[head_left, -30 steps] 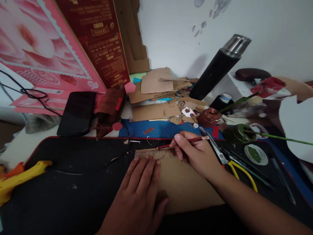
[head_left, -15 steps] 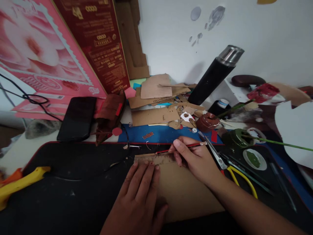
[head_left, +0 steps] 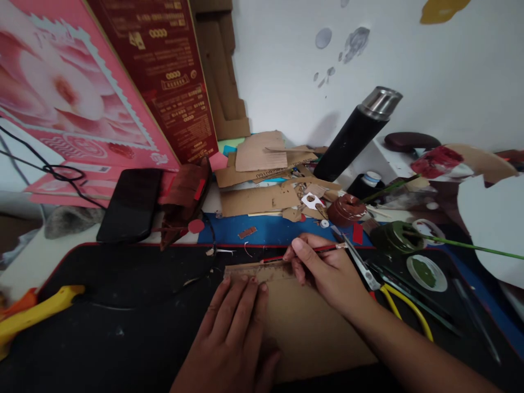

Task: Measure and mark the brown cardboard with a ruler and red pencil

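A brown sheet of cardboard lies on the black mat in front of me. Along its far edge runs a clear ruler, smudged and partly covered by my fingers. My left hand lies flat with its fingertips on the ruler and its palm over the cardboard's left side. Between thumb and fingers, my right hand pinches a red and black pencil. The pencil slants low, its tip pointing left close to the far edge of the cardboard; whether the tip touches is too small to tell.
Yellow-handled scissors and brushes lie right of my right forearm. Behind stand open jars of brown paint and green paint, and a black thermos. Cardboard scraps pile at the back; a black phone leans left.
The pencil tip has shifted slightly right along the ruler's edge. My left hand keeps its place on the ruler. The whole view has tilted up a little.
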Demonstrator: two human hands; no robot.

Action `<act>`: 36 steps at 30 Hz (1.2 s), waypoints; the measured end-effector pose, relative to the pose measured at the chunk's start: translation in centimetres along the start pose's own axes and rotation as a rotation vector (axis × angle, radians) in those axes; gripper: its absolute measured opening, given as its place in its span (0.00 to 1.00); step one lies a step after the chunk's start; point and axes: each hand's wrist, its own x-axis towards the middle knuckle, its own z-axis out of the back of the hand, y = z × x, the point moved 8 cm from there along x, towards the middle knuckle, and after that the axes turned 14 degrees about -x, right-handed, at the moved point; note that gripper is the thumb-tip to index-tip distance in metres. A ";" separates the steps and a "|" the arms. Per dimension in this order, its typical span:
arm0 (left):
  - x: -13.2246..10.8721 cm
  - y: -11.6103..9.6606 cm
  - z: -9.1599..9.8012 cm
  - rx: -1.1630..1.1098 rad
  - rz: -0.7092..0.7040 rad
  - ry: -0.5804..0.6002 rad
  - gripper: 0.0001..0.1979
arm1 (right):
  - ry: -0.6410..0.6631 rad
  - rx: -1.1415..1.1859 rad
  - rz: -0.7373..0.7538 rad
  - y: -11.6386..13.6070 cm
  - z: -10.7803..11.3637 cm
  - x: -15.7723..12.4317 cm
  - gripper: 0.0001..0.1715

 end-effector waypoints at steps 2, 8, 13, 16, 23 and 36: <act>0.0 -0.1 0.0 0.002 -0.014 -0.006 0.29 | 0.000 0.007 -0.001 0.0 0.0 0.0 0.26; 0.1 -0.2 -0.2 0.007 -0.039 -0.013 0.29 | -0.006 0.027 -0.007 0.3 -0.1 0.0 0.29; 0.0 -0.1 -0.2 0.006 -0.030 -0.014 0.29 | -0.005 0.024 0.001 0.6 -0.1 -0.1 0.30; -0.1 -0.2 -0.3 0.009 -0.035 -0.014 0.29 | 0.005 0.036 0.005 0.7 -0.2 -0.1 0.31; 0.1 -0.3 -0.2 0.020 -0.042 -0.018 0.30 | 0.015 0.037 0.019 0.7 -0.4 -0.2 0.30; 0.4 -0.5 0.3 -0.012 0.009 -0.011 0.27 | -0.007 0.024 0.010 0.4 0.0 -0.1 0.28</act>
